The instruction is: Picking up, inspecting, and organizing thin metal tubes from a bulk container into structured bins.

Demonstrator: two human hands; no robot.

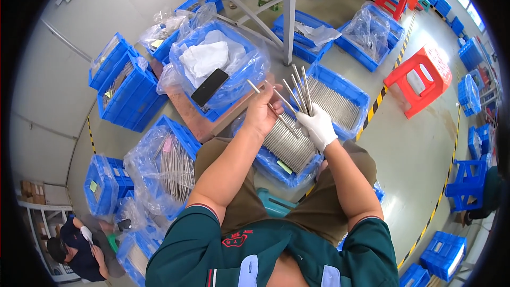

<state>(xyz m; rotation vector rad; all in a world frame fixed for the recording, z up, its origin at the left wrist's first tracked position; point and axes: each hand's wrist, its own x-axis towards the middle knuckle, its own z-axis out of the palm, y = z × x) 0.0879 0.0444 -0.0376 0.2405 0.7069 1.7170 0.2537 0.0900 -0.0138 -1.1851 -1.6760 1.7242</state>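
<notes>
My bare left hand [261,110] is closed around a thin metal rod [286,125], which slants down over a blue crate [282,179] lined with plastic. Rows of similar metal rods [289,148] lie packed in that crate, below both hands. In a white glove, my right hand [319,128] grips a bundle of several metal rods [304,94], their ends fanned upward. One more rod [284,99] runs between the two hands; which of them holds it I cannot tell. Just beyond the right hand stands a second blue crate [365,107] of neatly rowed rods.
A black phone [210,87] lies on a plastic-lined crate [183,42] at the left. Loose rods [178,167] fill a bagged crate beside my left arm. A metal table leg [288,16] stands ahead, a red stool [422,81] at the right. Another person [82,250] sits lower left.
</notes>
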